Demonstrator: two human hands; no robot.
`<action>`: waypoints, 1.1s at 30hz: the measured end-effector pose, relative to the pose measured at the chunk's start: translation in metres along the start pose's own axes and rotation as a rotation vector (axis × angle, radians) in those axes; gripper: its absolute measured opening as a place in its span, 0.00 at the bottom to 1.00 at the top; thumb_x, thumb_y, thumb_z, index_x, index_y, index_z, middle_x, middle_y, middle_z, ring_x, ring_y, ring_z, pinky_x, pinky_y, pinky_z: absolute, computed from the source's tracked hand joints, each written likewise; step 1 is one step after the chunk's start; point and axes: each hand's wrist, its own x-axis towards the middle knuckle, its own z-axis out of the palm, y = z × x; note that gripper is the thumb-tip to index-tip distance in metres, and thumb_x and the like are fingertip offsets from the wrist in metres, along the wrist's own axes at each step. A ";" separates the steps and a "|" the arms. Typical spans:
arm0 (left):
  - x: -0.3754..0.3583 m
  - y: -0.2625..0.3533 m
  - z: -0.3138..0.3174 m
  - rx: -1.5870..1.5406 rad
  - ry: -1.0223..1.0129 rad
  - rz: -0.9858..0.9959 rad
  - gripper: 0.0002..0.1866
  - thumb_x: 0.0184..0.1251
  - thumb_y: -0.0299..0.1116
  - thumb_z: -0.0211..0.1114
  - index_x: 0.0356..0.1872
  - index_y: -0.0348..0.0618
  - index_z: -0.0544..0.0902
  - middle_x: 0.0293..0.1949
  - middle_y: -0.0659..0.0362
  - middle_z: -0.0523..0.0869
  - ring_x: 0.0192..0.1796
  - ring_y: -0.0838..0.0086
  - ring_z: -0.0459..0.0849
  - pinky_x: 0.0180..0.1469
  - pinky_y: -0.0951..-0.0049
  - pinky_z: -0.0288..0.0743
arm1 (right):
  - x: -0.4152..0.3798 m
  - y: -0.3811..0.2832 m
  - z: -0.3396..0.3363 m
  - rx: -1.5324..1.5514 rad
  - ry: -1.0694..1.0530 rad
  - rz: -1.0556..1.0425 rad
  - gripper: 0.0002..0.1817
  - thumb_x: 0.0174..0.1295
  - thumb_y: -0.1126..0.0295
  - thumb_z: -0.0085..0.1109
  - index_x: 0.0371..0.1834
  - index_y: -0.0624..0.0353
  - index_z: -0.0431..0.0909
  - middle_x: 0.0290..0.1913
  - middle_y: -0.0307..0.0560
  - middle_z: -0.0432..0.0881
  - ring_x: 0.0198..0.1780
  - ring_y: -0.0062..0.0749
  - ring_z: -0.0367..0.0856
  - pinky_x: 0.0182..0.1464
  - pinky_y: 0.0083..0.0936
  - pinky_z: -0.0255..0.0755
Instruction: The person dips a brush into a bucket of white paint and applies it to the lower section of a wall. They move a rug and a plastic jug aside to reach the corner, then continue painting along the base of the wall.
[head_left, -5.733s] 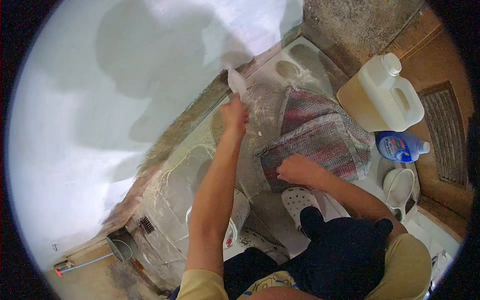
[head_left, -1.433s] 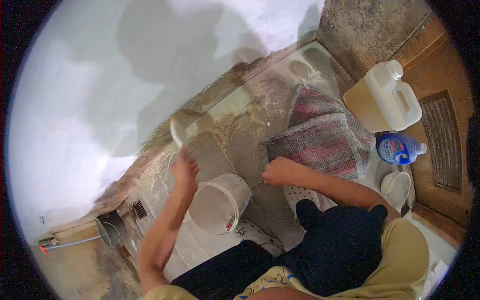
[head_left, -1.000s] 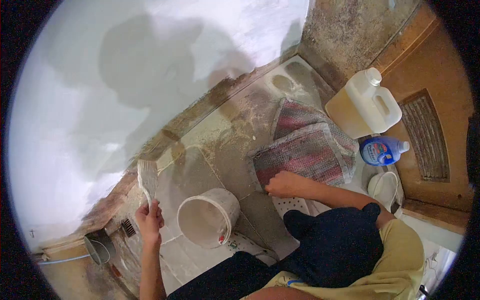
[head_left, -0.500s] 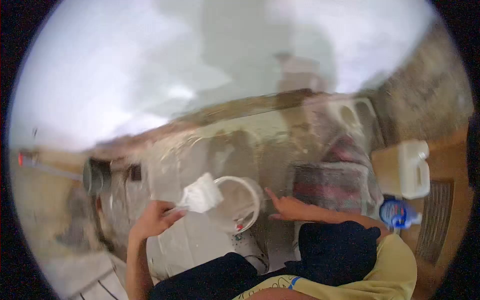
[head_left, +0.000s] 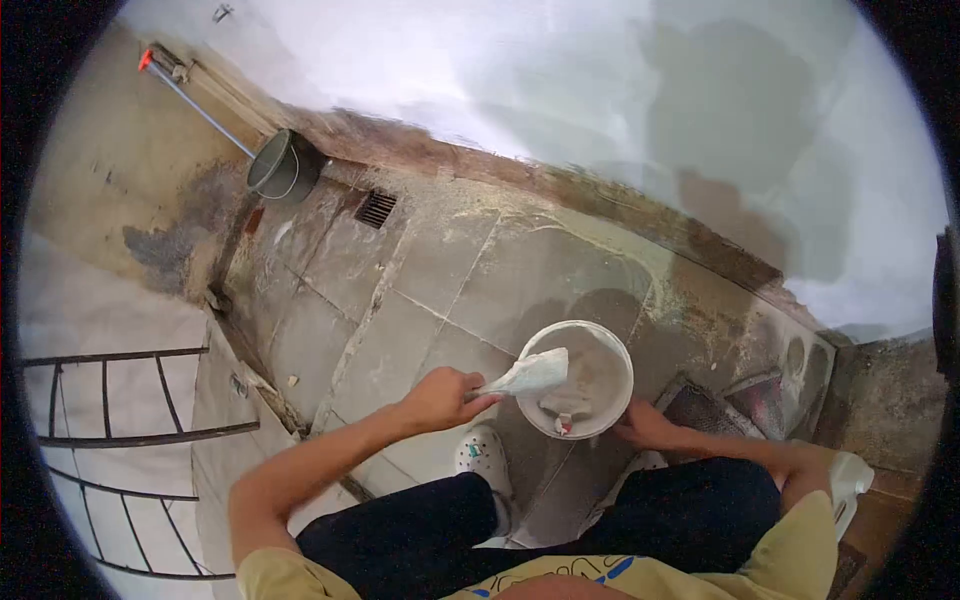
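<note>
My left hand is closed around the handle of a wide paintbrush. Thick white paint coats its bristles, which hang over the left part of a round white bucket. Low inside the bucket lies a small item with a red spot, too small to name. At the bucket's lower right side my right hand grips the rim area, its fingertips partly hidden by the bucket.
A dark bucket and a blue pole with a red end stand in the far corner near a floor drain. The wall is white above a bare brown strip. Doormats and a white jug are at right, a metal rack at left.
My view has swung and sharpened. My right hand, earlier apart from the bucket with a finger stretched out, is now at its side. The paintbrush has come further over the bucket.
</note>
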 end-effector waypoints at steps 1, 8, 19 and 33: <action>0.003 -0.006 0.001 -0.011 0.009 0.008 0.18 0.62 0.46 0.63 0.26 0.38 0.80 0.17 0.47 0.77 0.19 0.55 0.77 0.24 0.58 0.68 | 0.000 -0.008 -0.012 -0.091 -0.176 0.059 0.35 0.59 0.53 0.58 0.60 0.69 0.60 0.52 0.71 0.73 0.49 0.63 0.76 0.51 0.49 0.72; 0.045 -0.044 0.041 0.120 0.155 0.488 0.14 0.60 0.43 0.63 0.31 0.41 0.79 0.22 0.52 0.78 0.25 0.55 0.78 0.28 0.57 0.73 | -0.008 -0.037 -0.052 -0.413 -0.586 0.087 0.39 0.59 0.43 0.53 0.53 0.76 0.64 0.34 0.70 0.79 0.41 0.63 0.78 0.45 0.47 0.73; 0.038 -0.068 0.062 0.146 0.127 0.573 0.12 0.57 0.39 0.65 0.32 0.41 0.75 0.24 0.51 0.79 0.28 0.54 0.81 0.28 0.58 0.75 | -0.013 -0.061 -0.037 0.079 -0.167 0.080 0.39 0.53 0.58 0.67 0.63 0.67 0.60 0.43 0.57 0.79 0.44 0.39 0.80 0.47 0.32 0.74; 0.039 -0.073 0.071 0.001 0.193 0.464 0.08 0.59 0.35 0.63 0.35 0.43 0.78 0.23 0.50 0.80 0.24 0.54 0.80 0.27 0.58 0.73 | 0.000 -0.053 -0.108 0.479 0.006 0.183 0.14 0.64 0.69 0.52 0.52 0.61 0.75 0.40 0.43 0.82 0.39 0.26 0.81 0.36 0.24 0.77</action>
